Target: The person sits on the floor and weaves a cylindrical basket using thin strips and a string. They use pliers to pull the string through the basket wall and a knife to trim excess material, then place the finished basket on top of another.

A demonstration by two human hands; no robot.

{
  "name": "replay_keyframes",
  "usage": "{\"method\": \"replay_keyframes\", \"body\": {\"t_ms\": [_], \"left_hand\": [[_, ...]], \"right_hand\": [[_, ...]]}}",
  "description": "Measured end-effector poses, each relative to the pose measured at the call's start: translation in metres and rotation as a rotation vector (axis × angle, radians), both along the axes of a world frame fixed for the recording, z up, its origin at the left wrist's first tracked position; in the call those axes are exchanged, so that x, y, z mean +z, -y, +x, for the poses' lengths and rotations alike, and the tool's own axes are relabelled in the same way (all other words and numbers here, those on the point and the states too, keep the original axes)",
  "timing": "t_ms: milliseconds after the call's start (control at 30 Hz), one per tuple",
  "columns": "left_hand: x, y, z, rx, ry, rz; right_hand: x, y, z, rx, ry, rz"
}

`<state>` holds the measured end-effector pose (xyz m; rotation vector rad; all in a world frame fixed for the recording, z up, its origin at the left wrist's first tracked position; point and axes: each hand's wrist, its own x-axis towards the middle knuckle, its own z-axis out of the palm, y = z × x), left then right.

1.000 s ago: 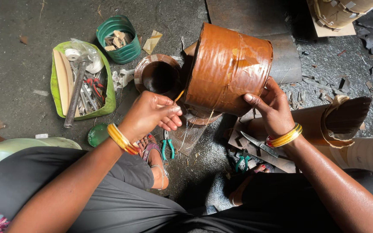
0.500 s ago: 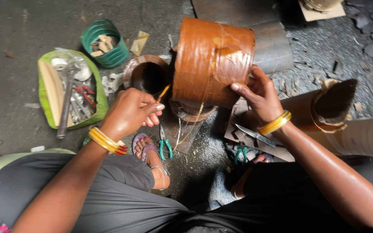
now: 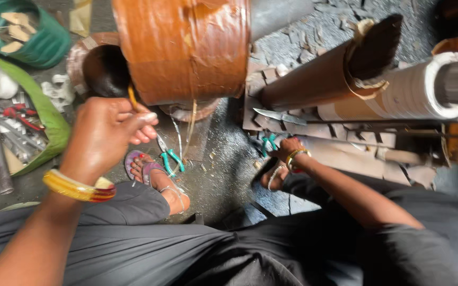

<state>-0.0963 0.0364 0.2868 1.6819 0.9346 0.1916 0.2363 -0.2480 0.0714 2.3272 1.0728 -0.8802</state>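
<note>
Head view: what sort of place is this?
Probably a floor-level craft or repair workshop: a big brown wrapped coil, a green tray of hand tools, pliers and scraps lying on the gritty ground.

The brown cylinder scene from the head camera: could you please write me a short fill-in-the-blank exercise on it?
1. The left hand pinches a thin ____ strip beside the brown cylinder.
2. The right hand reaches down to pliers with ____ handles.
3. The green tray of tools lies to the ____ of the left hand.
4. Each wrist wears ____ bangles.

Missing words: orange; green; left; yellow
</note>
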Motion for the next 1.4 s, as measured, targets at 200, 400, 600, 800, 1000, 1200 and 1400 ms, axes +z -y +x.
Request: {"method": "replay_keyframes", "body": {"t_ms": [200, 400, 600, 800, 1000, 1200, 1400], "left_hand": [[-0.018, -0.011, 0.008, 0.039, 0.039, -0.044], [-0.01, -0.019, 0.001, 0.105, 0.006, -0.179], [-0.004, -0.018, -0.025, 0.137, 0.097, -0.136], [-0.008, -0.01, -0.032, 0.14, 0.168, -0.098], [-0.002, -0.007, -0.045, 0.159, 0.152, -0.042], [0.004, -0.004, -0.049, 0.168, 0.22, 0.033], [0.013, -0.003, -0.05, 0.184, 0.193, 0.011]], "right_hand": [[-0.074, -0.005, -0.007, -0.557, -0.216, 0.637], [-0.054, -0.002, -0.019, -0.64, -0.552, 0.416], [0.1, -0.039, -0.057, -0.712, -1.139, 0.562], [0.226, -0.106, -0.115, -0.157, -1.205, 0.603], [0.24, -0.149, -0.165, 0.072, -0.8, 0.569], [0.236, -0.16, -0.184, 0.098, -0.735, 0.528], [0.234, -0.167, -0.195, 0.131, -0.636, 0.588]]}}
